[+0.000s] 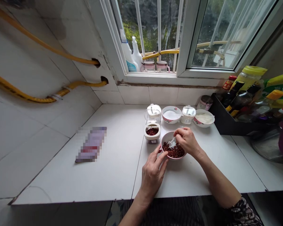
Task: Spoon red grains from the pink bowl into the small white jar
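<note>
A white bowl (pixel 165 138) with a pinkish rim holds small dark red-brown pieces (pixel 176 152). My right hand (pixel 185 140) is closed on the handle of a white spoon (pixel 171 144), whose head rests among the pieces. Against the bowl's left side, my left hand (pixel 155 168) steadies it, fingers on the rim. Just left of the bowl stands an open jar (pixel 152 133) with similar dark pieces inside. Behind are a bowl of white grains (pixel 171 114), a lidded white container (pixel 188 114) and a bowl of pale powder (pixel 204 118).
A lidded clear jar (pixel 153 113) stands behind the open one. A blurred purple item (pixel 91 146) lies on the white counter (pixel 118 169) at left. At right are a black box (pixel 233 122) of bottles and a pot (pixel 269 142). Spray bottles (pixel 133 56) stand at the window.
</note>
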### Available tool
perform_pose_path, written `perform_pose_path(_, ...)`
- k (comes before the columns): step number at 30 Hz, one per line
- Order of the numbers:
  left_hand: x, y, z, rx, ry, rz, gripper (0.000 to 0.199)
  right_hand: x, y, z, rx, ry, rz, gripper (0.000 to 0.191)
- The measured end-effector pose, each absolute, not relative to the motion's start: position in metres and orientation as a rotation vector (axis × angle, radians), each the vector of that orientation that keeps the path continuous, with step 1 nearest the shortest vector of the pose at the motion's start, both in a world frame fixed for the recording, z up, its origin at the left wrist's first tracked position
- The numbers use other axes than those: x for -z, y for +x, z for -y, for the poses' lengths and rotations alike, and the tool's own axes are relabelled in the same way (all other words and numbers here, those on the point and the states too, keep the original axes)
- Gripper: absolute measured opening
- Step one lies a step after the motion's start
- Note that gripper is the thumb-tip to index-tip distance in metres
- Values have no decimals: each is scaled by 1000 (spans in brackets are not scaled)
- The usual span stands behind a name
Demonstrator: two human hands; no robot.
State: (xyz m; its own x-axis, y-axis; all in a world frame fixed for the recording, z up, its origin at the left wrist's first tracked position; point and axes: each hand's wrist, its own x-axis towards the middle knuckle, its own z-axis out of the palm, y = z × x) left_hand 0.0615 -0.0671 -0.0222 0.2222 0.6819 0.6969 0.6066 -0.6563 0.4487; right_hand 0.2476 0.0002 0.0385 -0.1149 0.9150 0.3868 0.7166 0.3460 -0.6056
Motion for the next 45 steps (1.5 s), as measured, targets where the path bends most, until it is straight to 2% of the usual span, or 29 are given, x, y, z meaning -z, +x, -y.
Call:
perform_pose_path(9,24,62,67,-1433,2388,-1271,25,-49,258,-1,-706,-1419,1553,18)
perform_pose_path(18,23,63,67,-1426,2391,-1267,23,-45,256,-3,-600,-1443,1620,18)
perform_pose_path(31,22,62,67,-1412,2388,-1274,24,-41,256,-5,-819,-1418,1485,18)
perform_pose_path(38,23,62,67,-1424,2386,-1277,24,-48,254,-5,-1023,-1229,1316,17)
perform_pose_path(42,23,62,67,-1419,2391,-1279,25,-48,238,1,-882,-1142,1399,22)
perform_pose_path(45,23,62,67,-1430,2387,-1277,25,-45,224,7,-552,-1113,1665,18)
